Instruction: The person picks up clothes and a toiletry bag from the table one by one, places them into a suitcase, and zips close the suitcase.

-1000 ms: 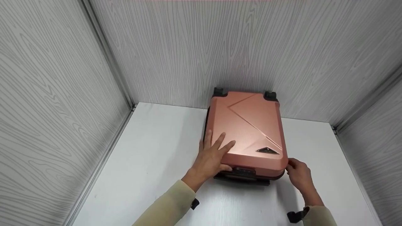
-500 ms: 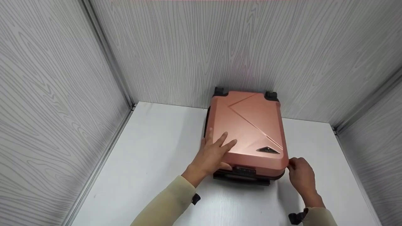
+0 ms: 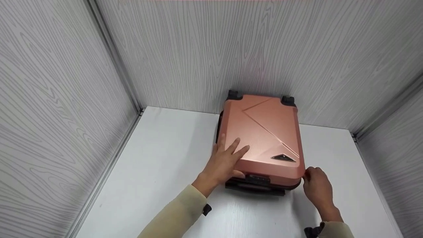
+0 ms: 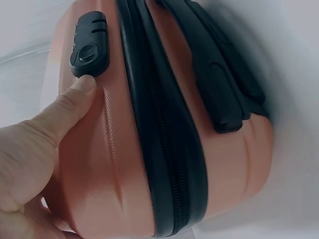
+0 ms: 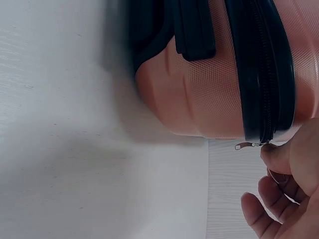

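Note:
A rose-pink hard-shell suitcase (image 3: 264, 129) lies flat on the white surface, its wheel end toward the back wall. My left hand (image 3: 222, 165) rests on its near left corner with spread fingers. In the left wrist view, the thumb (image 4: 75, 102) touches the shell just below the black combination lock (image 4: 91, 45). At the near right corner is my right hand (image 3: 318, 188). Its thumb and forefinger pinch a zipper pull, mostly hidden, at the black zipper (image 5: 266, 89). Another small metal zipper pull (image 5: 244, 146) hangs beside the thumb.
Grey wood-grain panels stand on the left (image 3: 59, 115), at the back (image 3: 185, 56) and on the right (image 3: 393, 148). The suitcase's black wheels (image 3: 288, 100) are close to the back panel. A black carry handle (image 4: 214, 74) lies along its near side.
The right hand has shifted slightly toward me and right, still at the corner. The suitcase appears a little farther right in the head view. The left hand stays spread on it.

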`<act>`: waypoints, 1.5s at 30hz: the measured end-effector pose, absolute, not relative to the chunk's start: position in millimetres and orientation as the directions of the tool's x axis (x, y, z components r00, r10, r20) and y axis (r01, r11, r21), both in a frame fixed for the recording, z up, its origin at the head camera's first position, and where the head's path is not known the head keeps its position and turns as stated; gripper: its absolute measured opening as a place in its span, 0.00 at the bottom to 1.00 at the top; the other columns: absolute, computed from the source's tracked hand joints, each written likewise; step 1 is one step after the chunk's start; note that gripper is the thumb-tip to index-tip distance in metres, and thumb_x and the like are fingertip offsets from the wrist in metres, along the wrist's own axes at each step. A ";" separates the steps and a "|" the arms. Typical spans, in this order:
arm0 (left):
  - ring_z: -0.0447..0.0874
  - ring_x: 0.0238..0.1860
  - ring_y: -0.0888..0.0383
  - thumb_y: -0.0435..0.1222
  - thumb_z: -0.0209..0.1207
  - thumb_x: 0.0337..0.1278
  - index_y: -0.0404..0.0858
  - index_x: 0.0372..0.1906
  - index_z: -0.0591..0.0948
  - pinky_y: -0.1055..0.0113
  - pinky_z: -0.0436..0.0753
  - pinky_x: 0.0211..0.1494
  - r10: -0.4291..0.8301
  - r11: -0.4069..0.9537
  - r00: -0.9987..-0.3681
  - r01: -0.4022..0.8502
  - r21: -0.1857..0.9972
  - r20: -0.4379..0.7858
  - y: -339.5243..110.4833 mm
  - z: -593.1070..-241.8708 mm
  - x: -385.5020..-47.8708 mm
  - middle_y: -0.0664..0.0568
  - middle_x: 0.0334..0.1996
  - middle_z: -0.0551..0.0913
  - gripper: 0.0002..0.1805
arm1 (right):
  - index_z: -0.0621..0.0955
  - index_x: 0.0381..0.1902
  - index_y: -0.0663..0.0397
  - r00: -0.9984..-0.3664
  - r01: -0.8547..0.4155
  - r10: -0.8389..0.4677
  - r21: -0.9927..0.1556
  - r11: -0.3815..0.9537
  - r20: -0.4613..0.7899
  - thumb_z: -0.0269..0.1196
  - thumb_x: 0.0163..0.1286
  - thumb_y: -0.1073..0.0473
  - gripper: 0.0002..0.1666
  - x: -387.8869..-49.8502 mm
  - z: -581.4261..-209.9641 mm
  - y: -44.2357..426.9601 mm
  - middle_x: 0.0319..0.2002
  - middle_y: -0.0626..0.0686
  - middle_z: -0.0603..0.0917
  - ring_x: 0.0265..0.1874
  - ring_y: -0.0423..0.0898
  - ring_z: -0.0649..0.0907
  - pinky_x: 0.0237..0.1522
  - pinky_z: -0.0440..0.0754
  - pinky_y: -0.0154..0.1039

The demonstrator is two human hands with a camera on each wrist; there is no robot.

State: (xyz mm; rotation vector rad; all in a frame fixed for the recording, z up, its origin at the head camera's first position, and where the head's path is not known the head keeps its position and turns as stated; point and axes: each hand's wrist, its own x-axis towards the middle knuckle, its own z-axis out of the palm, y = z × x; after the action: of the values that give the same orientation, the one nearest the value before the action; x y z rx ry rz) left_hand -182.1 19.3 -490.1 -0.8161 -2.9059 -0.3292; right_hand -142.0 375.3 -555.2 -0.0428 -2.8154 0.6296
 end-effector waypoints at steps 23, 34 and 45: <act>0.42 0.85 0.33 0.65 0.75 0.42 0.59 0.84 0.62 0.36 0.70 0.75 0.454 0.799 -0.865 0.502 0.331 0.214 12.4 -498.0 -186.3 0.52 0.86 0.54 0.60 | 0.80 0.39 0.60 -0.969 0.030 0.163 -0.561 0.827 0.188 0.62 0.77 0.66 0.04 -139.6 -560.4 375.3 0.35 0.59 0.84 0.33 0.53 0.81 0.35 0.76 0.46; 0.38 0.86 0.36 0.63 0.76 0.42 0.60 0.84 0.61 0.35 0.67 0.77 0.429 0.807 -0.891 0.452 0.380 0.149 13.7 -494.6 -186.7 0.54 0.86 0.52 0.61 | 0.77 0.40 0.60 -0.994 0.047 0.100 -0.692 0.721 0.037 0.55 0.80 0.69 0.05 -132.1 -558.7 381.5 0.48 0.66 0.89 0.48 0.59 0.91 0.39 0.83 0.34; 0.38 0.85 0.35 0.63 0.77 0.41 0.58 0.84 0.62 0.36 0.68 0.77 0.431 0.806 -0.891 0.453 0.382 0.147 15.6 -493.5 -184.9 0.52 0.86 0.52 0.61 | 0.74 0.36 0.60 -0.995 0.050 -0.032 -0.765 0.642 -0.092 0.56 0.79 0.71 0.08 -121.9 -549.3 389.2 0.57 0.67 0.87 0.58 0.61 0.88 0.55 0.88 0.44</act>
State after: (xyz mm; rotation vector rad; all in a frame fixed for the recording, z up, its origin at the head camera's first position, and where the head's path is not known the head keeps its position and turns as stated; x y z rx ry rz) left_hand -184.9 15.6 -493.5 -0.7182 -2.9347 -0.6408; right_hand -121.9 389.2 -549.3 -0.0166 -2.9337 1.3717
